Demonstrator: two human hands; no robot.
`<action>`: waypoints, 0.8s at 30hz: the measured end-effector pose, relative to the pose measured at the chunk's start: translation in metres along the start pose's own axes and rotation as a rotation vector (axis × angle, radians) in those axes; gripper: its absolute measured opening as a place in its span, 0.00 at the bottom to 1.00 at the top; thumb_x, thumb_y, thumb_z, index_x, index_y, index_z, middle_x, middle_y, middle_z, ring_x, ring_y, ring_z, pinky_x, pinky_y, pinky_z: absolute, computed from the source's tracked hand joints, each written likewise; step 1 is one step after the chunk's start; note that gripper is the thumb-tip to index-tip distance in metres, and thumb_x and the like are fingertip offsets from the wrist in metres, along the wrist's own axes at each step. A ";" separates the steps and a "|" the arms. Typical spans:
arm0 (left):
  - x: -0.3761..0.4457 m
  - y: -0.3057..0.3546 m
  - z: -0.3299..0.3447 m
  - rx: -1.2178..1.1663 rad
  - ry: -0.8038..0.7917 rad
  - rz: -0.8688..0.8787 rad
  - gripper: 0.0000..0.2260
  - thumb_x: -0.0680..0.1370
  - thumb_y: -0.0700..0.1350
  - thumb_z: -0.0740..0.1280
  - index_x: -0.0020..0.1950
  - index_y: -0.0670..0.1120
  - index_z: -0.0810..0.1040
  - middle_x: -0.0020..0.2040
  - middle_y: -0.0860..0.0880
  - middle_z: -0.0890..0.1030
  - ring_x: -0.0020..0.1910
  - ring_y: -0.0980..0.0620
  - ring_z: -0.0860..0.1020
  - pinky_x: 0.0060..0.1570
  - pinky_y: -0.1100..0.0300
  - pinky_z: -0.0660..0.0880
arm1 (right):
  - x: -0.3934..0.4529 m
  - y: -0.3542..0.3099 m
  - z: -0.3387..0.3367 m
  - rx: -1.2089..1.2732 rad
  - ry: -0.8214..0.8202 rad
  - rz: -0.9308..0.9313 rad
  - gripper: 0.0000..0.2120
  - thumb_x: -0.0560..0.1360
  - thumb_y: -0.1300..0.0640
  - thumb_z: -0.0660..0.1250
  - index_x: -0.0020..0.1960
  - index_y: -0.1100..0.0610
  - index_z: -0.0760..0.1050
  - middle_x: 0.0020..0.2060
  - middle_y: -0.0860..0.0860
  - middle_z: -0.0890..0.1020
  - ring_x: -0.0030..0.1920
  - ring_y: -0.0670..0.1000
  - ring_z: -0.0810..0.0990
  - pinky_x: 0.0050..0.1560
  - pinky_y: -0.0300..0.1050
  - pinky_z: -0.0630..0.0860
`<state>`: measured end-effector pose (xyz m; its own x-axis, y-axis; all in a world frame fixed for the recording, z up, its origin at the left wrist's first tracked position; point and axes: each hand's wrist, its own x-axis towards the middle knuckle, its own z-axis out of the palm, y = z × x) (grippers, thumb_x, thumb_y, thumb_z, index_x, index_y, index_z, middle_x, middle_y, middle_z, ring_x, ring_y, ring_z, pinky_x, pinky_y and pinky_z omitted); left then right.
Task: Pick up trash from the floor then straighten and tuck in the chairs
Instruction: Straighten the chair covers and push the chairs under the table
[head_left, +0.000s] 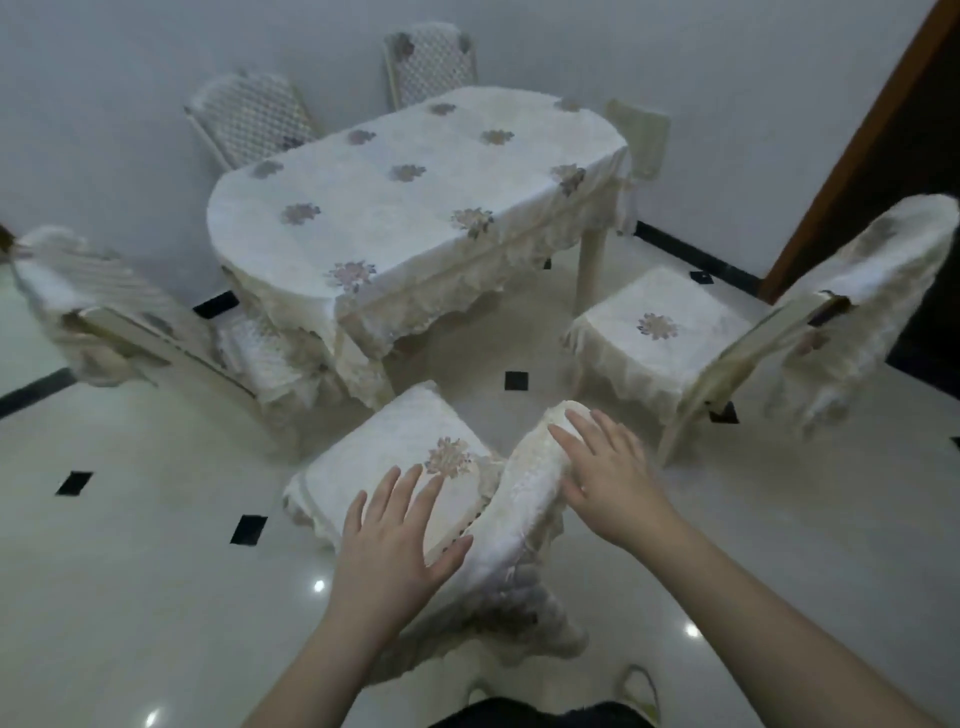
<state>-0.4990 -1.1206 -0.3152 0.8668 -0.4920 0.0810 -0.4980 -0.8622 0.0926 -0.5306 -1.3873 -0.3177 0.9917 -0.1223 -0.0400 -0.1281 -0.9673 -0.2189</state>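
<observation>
A cream-covered chair (395, 457) stands right in front of me, pulled out from the oval table (415, 208) and turned at an angle. Its padded backrest (524, 499) runs between my hands. My left hand (400, 540) hovers over the backrest's near end, fingers spread, holding nothing. My right hand (608, 478) rests flat on the backrest's top with fingers apart. Whether the left hand touches the chair is unclear. No trash shows on the visible floor.
A second chair (660, 332) stands pulled out at the right, a third (104, 312) angled at the left, and two more (249, 119) behind the table by the wall. Glossy tiled floor (130, 571) lies all around. A brown door frame (857, 156) rises at the right.
</observation>
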 end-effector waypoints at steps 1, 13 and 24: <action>-0.006 0.002 0.005 0.006 -0.020 -0.054 0.31 0.74 0.69 0.54 0.69 0.52 0.72 0.71 0.49 0.71 0.72 0.46 0.67 0.66 0.41 0.66 | 0.008 0.006 0.001 -0.017 -0.024 -0.041 0.28 0.77 0.53 0.58 0.75 0.48 0.56 0.76 0.49 0.55 0.76 0.54 0.48 0.73 0.53 0.45; -0.044 0.057 0.025 0.042 -0.001 -0.389 0.38 0.68 0.75 0.57 0.70 0.53 0.70 0.70 0.50 0.71 0.71 0.47 0.68 0.63 0.42 0.68 | 0.052 0.047 0.005 -0.151 -0.266 -0.465 0.36 0.72 0.53 0.65 0.75 0.49 0.53 0.75 0.50 0.56 0.75 0.55 0.50 0.74 0.53 0.47; -0.075 0.011 0.064 -0.131 -0.050 -0.498 0.27 0.56 0.52 0.78 0.54 0.52 0.81 0.48 0.53 0.83 0.48 0.49 0.81 0.49 0.52 0.75 | 0.106 0.035 0.034 -0.270 -0.363 -0.544 0.12 0.62 0.46 0.68 0.45 0.44 0.76 0.45 0.44 0.80 0.50 0.50 0.78 0.55 0.47 0.68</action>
<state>-0.5678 -1.1015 -0.3840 0.9981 -0.0336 -0.0520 -0.0207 -0.9726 0.2314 -0.4301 -1.4267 -0.3627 0.8415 0.4303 -0.3266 0.4385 -0.8972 -0.0522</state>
